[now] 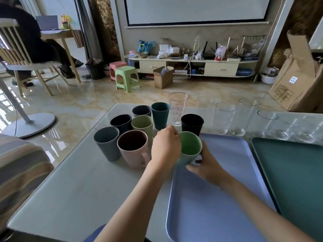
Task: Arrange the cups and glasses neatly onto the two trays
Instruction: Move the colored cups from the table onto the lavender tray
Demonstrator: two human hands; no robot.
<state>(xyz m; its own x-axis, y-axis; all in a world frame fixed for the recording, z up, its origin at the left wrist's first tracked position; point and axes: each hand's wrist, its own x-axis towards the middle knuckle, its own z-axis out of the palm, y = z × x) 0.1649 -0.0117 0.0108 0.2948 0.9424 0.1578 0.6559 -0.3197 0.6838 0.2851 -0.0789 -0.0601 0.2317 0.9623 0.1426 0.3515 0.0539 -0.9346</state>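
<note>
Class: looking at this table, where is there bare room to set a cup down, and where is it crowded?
Free: the purple tray in front of the green cup that both hands hold, the whole teal tray, and the table in front of the pink mug. Crowded: the cluster of coloured cups and the row of glasses behind the trays.

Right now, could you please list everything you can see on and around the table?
Opaque plastic cups: seven, grey, navy, olive, teal, black; clustered left of the trays.
Pink handled mug: one, nearest of that cluster.
Light green cup: one, held at the lilac tray's far left corner.
Printed clear glass: one, behind the cups.
Plain clear glasses: several, along the far edge.
Lilac plastic tray: one, centre.
Teal plastic tray: one, right.
Glass-topped table: one.
Plastic stools: two, pink, green, floor.
Left hand: grips the green cup.
Right hand: grips it too.
</note>
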